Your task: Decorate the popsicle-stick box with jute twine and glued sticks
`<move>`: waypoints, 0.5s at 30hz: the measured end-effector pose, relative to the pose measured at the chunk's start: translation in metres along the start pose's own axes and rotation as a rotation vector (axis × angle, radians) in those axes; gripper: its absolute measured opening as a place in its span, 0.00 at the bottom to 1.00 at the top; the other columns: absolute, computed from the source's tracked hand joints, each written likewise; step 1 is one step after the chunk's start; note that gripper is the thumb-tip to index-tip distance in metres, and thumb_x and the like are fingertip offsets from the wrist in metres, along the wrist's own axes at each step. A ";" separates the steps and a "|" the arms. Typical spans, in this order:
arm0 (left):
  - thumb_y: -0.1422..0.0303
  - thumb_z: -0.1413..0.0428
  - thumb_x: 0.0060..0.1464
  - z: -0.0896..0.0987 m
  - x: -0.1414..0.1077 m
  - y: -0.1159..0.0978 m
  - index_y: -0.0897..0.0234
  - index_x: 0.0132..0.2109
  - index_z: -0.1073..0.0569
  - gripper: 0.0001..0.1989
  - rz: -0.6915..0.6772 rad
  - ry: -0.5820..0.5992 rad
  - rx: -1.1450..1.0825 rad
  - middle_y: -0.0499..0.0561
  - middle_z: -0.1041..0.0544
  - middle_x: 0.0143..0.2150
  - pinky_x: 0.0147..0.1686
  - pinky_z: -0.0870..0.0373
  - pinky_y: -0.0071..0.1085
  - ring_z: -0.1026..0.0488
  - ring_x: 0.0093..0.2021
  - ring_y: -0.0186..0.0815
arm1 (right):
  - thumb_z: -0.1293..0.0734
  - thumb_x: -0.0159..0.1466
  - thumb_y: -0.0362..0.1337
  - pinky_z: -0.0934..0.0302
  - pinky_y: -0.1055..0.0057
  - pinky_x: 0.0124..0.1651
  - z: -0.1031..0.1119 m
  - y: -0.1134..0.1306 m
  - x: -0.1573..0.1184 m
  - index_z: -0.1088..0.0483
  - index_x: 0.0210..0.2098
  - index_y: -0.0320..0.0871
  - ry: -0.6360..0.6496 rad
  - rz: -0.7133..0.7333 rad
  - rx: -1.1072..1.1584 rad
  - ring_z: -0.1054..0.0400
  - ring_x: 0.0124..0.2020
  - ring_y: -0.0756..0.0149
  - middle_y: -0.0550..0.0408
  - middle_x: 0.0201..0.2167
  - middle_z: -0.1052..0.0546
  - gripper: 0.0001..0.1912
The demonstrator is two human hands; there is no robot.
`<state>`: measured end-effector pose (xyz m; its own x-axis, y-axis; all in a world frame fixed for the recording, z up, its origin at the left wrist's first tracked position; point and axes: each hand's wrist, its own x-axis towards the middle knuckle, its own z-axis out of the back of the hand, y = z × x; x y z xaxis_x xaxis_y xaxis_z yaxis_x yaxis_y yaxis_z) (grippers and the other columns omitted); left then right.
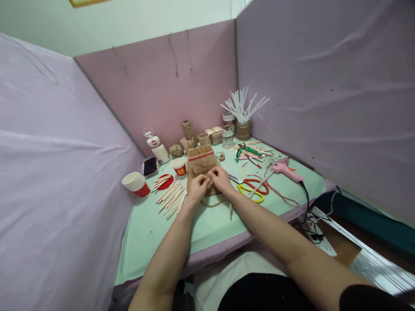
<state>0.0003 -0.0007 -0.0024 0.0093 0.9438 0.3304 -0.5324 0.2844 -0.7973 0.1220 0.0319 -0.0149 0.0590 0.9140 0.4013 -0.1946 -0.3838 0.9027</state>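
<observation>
1. At the middle of the green-topped table (155,242), I see the brown craft piece (201,166) lying under both hands, a red band crossing it near its far end.
2. The left hand (198,186) and right hand (220,179) meet over its nearer part, fingertips drawn in close together; anything between them is too small for me to make out, so I cannot tell whether they pinch something.
3. A brown cord (212,205) curves just in front of the piece. I judge that a careless pull-back could hook it and drag the piece askew, if the two are joined.
4. Scissors (241,182) lie just beside the right hand, blades toward it; a sideways slip could bring skin against them.
5. Farther right, the pink glue gun (288,172) has a black cable (306,194) hanging over the edge. Snagging that could tug the gun off.
6. Left of the hands, loose wooden sticks (170,197) could scatter under a low sweep.
</observation>
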 end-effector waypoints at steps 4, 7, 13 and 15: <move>0.65 0.46 0.49 0.001 -0.003 -0.005 0.65 0.23 0.33 0.10 -0.013 0.026 0.020 0.44 0.35 0.20 0.26 0.45 0.26 0.39 0.23 0.29 | 0.39 0.53 0.37 0.43 0.69 0.37 -0.001 -0.002 0.000 0.35 0.21 0.44 -0.012 -0.061 0.026 0.37 0.29 0.66 0.57 0.23 0.31 0.06; 0.63 0.45 0.48 -0.001 -0.006 -0.010 0.65 0.23 0.33 0.11 0.018 0.114 -0.023 0.43 0.36 0.19 0.23 0.47 0.26 0.41 0.22 0.29 | 0.40 0.51 0.36 0.44 0.70 0.35 0.002 -0.003 0.003 0.36 0.20 0.44 -0.057 -0.136 0.028 0.38 0.27 0.67 0.58 0.21 0.31 0.05; 0.59 0.43 0.46 -0.008 -0.007 -0.006 0.66 0.26 0.29 0.13 0.123 0.125 -0.224 0.44 0.35 0.19 0.22 0.45 0.25 0.41 0.21 0.28 | 0.40 0.52 0.40 0.44 0.69 0.36 0.010 -0.003 0.010 0.35 0.23 0.43 -0.071 -0.150 0.067 0.37 0.28 0.66 0.57 0.23 0.30 0.07; 0.59 0.42 0.45 -0.008 -0.004 -0.002 0.66 0.28 0.27 0.13 0.161 0.065 -0.260 0.45 0.33 0.20 0.23 0.44 0.25 0.40 0.21 0.28 | 0.39 0.52 0.42 0.43 0.70 0.36 0.011 -0.002 0.011 0.34 0.24 0.42 -0.021 -0.140 0.122 0.37 0.28 0.67 0.57 0.24 0.29 0.09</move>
<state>0.0078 -0.0042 -0.0062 0.0013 0.9867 0.1626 -0.2969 0.1557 -0.9421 0.1339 0.0412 -0.0107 0.0974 0.9573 0.2722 -0.0628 -0.2670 0.9616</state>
